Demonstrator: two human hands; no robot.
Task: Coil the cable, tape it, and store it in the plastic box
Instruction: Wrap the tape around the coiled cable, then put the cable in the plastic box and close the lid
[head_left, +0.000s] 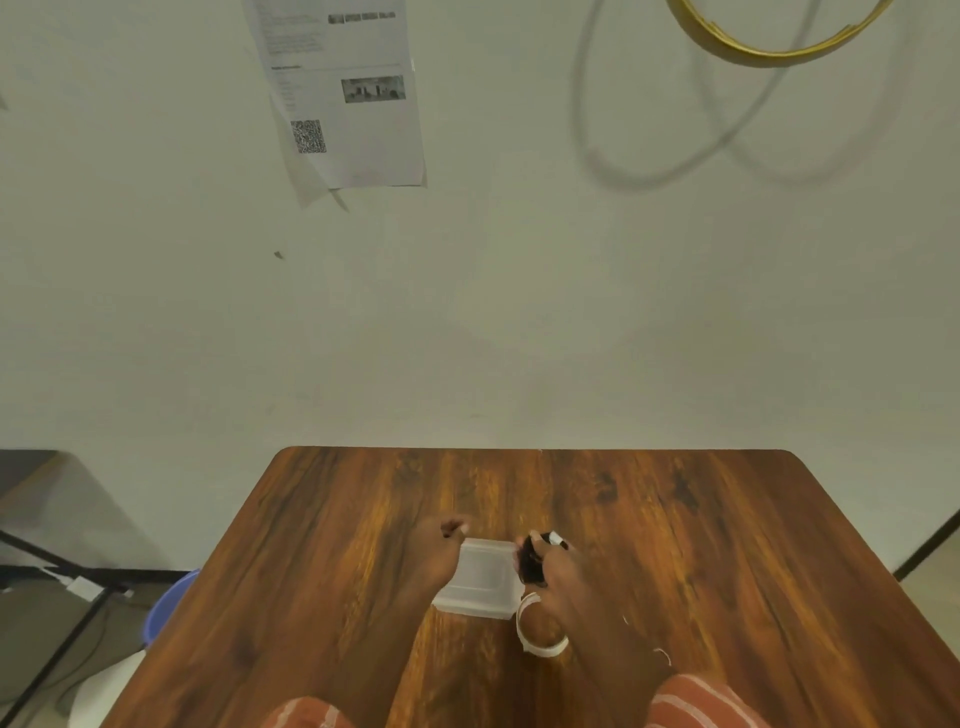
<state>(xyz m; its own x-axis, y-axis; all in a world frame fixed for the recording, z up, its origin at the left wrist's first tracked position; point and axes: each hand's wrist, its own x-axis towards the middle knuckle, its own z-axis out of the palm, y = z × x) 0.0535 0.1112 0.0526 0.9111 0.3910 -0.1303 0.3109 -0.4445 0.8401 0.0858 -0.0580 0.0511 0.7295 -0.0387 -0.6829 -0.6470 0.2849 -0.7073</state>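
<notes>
A translucent plastic box (480, 579) sits on the wooden table (675, 545), its lid on as far as I can tell. My left hand (441, 551) rests against the box's left side, fingers at its far left corner. My right hand (553, 566) holds a coiled black cable (534, 558) with a white-tipped end, just at the box's right edge. A white tape roll (540, 626) lies on the table under my right wrist, close to the box's near right corner.
Small white scraps (662, 656) lie on the table right of the tape roll. A wall with pinned papers (345, 93) stands behind the table. A blue bucket (169, 605) and a black frame (62, 566) are on the floor to the left.
</notes>
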